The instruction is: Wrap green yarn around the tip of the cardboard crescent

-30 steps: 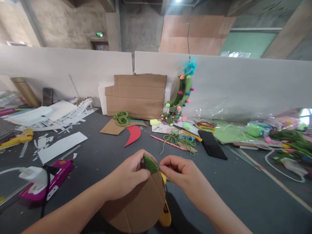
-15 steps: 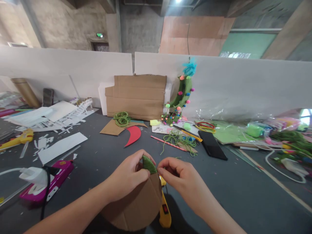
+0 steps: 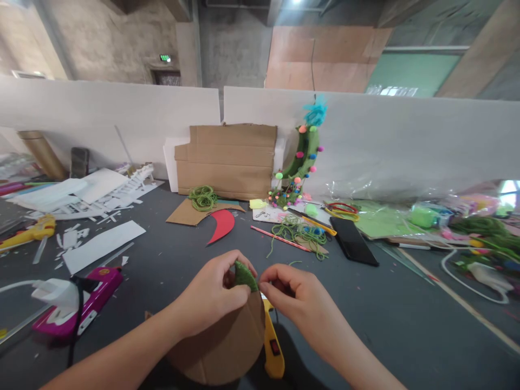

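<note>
My left hand (image 3: 215,295) is closed on a round-edged piece of brown cardboard (image 3: 223,346), near its top tip. That tip is wrapped in green yarn (image 3: 245,276), partly covered by my fingers. Just right of the wrapped edge, my right hand (image 3: 294,292) makes a pinch with thumb and forefinger; what lies between them is too small to make out. Partly behind the cardboard, a yellow glue gun (image 3: 274,352) rests on the table, its nozzle end near my right fingertips.
Ahead lie a red crescent cutout (image 3: 222,225), a green yarn coil (image 3: 203,199), a pink pencil (image 3: 280,238), loose yarn (image 3: 298,232) and a black phone (image 3: 353,241). A pompom-covered green crescent (image 3: 311,151) stands behind. At left is a magenta power strip (image 3: 97,287).
Both hands and the cardboard have shifted slightly left. My right hand keeps its pinch beside the yarn-wrapped tip, and my left hand keeps its hold.
</note>
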The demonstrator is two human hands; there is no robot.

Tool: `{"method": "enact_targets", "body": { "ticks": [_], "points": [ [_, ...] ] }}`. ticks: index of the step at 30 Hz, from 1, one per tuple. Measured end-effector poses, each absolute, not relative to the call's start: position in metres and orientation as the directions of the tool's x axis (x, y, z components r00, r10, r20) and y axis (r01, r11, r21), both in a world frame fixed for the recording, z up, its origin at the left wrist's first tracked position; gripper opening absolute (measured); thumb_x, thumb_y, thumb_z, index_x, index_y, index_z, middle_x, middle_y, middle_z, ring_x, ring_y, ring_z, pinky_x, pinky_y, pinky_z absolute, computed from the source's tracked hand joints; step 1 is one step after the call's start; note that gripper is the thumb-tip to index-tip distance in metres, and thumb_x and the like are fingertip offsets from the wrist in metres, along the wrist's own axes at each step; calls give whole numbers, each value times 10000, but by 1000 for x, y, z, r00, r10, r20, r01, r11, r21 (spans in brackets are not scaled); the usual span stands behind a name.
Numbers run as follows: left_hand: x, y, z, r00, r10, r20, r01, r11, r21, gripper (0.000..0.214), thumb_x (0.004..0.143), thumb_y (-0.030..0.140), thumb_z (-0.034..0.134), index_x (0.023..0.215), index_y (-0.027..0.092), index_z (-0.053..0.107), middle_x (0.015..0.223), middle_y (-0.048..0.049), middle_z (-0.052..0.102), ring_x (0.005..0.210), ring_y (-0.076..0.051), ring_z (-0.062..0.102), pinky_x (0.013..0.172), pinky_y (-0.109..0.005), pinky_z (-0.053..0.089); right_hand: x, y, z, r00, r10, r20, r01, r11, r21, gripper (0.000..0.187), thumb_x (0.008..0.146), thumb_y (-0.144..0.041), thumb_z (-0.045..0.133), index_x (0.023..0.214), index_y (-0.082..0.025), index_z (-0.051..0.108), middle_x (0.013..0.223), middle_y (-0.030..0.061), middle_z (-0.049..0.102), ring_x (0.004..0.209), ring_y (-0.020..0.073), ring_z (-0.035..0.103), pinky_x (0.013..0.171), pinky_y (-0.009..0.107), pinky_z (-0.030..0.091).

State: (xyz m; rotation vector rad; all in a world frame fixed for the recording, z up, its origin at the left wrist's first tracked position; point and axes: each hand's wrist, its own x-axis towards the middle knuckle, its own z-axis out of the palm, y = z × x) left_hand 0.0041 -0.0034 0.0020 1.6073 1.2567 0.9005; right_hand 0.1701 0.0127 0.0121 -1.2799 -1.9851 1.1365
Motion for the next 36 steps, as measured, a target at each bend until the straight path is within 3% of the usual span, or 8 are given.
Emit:
{"method": "enact_targets", "body": {
  "ticks": [15, 24, 36],
  "points": [
    [8, -7, 5, 149, 988, 43, 484, -111, 868, 108, 628, 136, 476, 718, 185, 510, 624, 48, 461, 597, -112, 400, 540, -225, 320, 168, 11, 8, -426, 905, -5, 483, 223, -847, 145, 771, -215, 481, 671, -163, 572, 535, -52, 394, 528, 92, 338, 479, 199, 262],
    [1, -6, 14, 288, 958, 0, 269, -81, 960, 260, 602, 52, 399, 795, 176, 521, 781, 12, 541, 708, -123, 475, 619, -228, 361, 172, 13, 13, -417, 909, -5, 444, 199, -873, 139, 760, -225, 495, 665, -163, 577, 530, -53, 381, 522, 93, 329, 470, 201, 260],
    [1, -4, 9, 249, 969, -8, 294, -68, 953, 240, 573, 69, 421, 760, 169, 533, 724, 17, 537, 631, -109, 462, 580, -221, 347, 171, 15, 14, -401, 916, -18, 466, 188, -864, 140, 748, -247, 498, 642, -180, 562, 514, -60, 357, 505, 96, 324, 467, 208, 254]
  ]
}}
